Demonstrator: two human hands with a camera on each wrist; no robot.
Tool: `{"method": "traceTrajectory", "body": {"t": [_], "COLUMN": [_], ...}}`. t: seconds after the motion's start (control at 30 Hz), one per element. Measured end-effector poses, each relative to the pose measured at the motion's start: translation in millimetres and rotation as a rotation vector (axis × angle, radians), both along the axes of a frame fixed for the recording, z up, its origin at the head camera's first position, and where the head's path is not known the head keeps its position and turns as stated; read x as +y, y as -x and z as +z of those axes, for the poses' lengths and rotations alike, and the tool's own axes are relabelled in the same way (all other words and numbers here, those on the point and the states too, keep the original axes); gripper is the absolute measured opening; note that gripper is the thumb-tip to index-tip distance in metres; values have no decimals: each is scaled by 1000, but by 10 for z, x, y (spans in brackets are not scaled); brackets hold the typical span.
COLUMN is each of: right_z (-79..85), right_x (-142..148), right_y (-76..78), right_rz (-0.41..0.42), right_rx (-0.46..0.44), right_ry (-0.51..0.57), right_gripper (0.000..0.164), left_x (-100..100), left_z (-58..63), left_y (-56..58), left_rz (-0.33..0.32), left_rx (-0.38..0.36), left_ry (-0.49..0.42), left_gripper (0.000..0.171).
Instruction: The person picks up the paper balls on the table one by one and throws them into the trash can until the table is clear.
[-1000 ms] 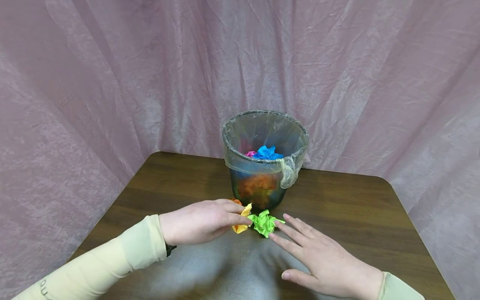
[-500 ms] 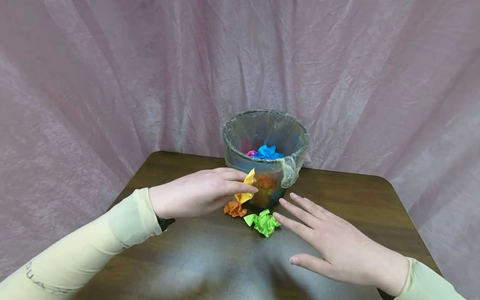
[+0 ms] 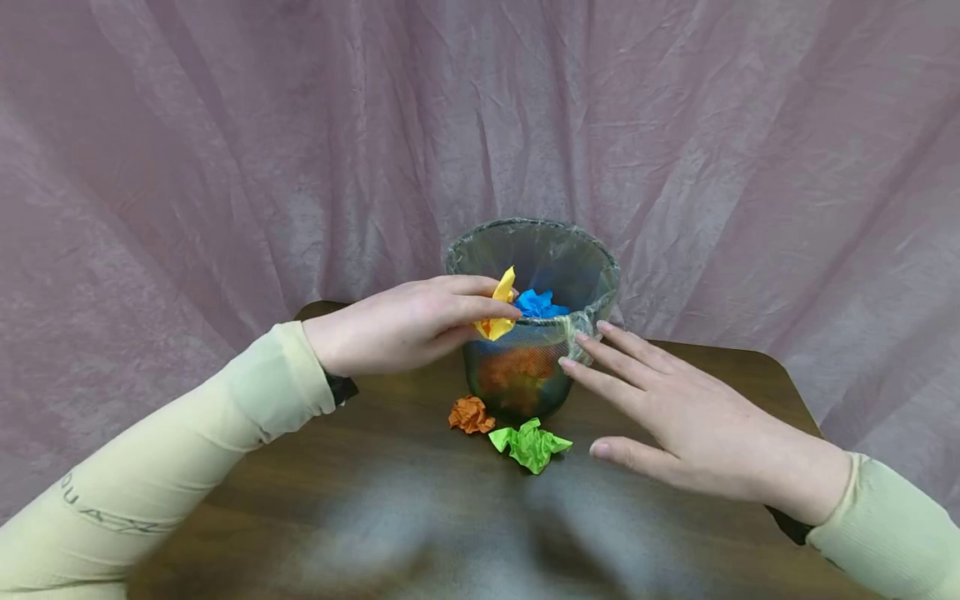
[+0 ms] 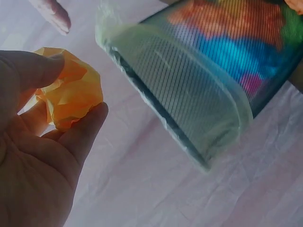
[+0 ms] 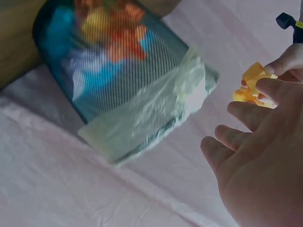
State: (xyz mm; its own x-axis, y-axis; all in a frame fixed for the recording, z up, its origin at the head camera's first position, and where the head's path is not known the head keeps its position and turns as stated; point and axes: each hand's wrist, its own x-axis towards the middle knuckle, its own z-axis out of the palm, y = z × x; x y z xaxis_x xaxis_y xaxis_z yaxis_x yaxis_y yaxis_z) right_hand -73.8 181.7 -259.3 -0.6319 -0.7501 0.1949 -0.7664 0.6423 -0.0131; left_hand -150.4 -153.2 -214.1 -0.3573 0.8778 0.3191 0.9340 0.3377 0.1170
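Note:
Between thumb and fingers my left hand (image 3: 412,323) pinches a crumpled yellow paper ball (image 4: 73,90), held at the near rim of a mesh wastebasket (image 3: 517,375). A translucent bag (image 4: 189,80) lines the basket and folds over its rim. Inside lie crumpled papers, a blue one (image 3: 542,303) on top, with orange and pink showing through the mesh in the left wrist view. My right hand (image 3: 682,408) hovers beside the basket's right side, fingers spread and holding nothing. In front of the basket rest a crumpled orange paper ball (image 3: 471,415) and a crumpled green paper ball (image 3: 531,446).
The basket stands toward the back of a dark wooden table (image 3: 360,500) with rounded corners. Behind it hangs a pink curtain (image 3: 390,150), close to the table's far edge.
My left hand has lifted the yellow paper ball from the table up to the basket's rim. My right hand has risen away from the green paper ball, which stays on the table.

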Motion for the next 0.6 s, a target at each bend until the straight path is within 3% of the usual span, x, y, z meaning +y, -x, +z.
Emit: {"method": "traceTrajectory", "body": {"t": [0.3, 0.6], "right_z": [181, 245], "right_x": [41, -30], "right_y": [238, 517], "right_rz": [-86, -132], "right_rx": [-20, -53], "right_ry": [26, 37], "right_gripper": [74, 74], "left_x": [97, 258], "left_z": [131, 132], "left_y": [265, 528], "left_rz": [94, 211], "left_rx": [-59, -130], "left_ry": [21, 82], "left_gripper": [48, 48]}}
